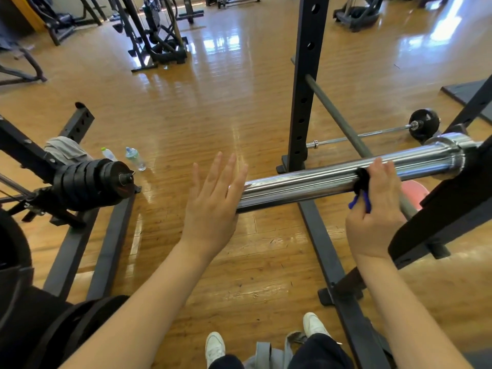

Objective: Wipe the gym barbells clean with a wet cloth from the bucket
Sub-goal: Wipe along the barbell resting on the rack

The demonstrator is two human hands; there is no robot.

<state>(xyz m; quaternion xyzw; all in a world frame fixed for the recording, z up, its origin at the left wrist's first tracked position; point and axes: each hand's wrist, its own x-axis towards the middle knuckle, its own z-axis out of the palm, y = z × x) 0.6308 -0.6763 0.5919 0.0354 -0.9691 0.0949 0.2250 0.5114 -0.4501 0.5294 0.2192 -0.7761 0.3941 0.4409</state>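
Note:
A thick chrome barbell sleeve (pixel 306 182) lies across the rack at waist height, running from centre to right. My left hand (pixel 213 203) is flat with straight fingers spread and covers the sleeve's free end. My right hand (pixel 375 209) curls over the sleeve further right and grips a black band with blue ends (pixel 360 186) wrapped around it. A pink round object (pixel 415 190), possibly the bucket, shows under the sleeve, mostly hidden. A grey cloth (pixel 266 352) lies on the floor between my shoes.
Black rack upright (pixel 306 75) and its base rails (pixel 327 257) stand around the sleeve. A second barbell with a black plate (pixel 424 123) lies on the floor behind. Stacked black plates (pixel 90 182), another grey cloth (pixel 66 150) and two water bottles (pixel 135 158) are at left.

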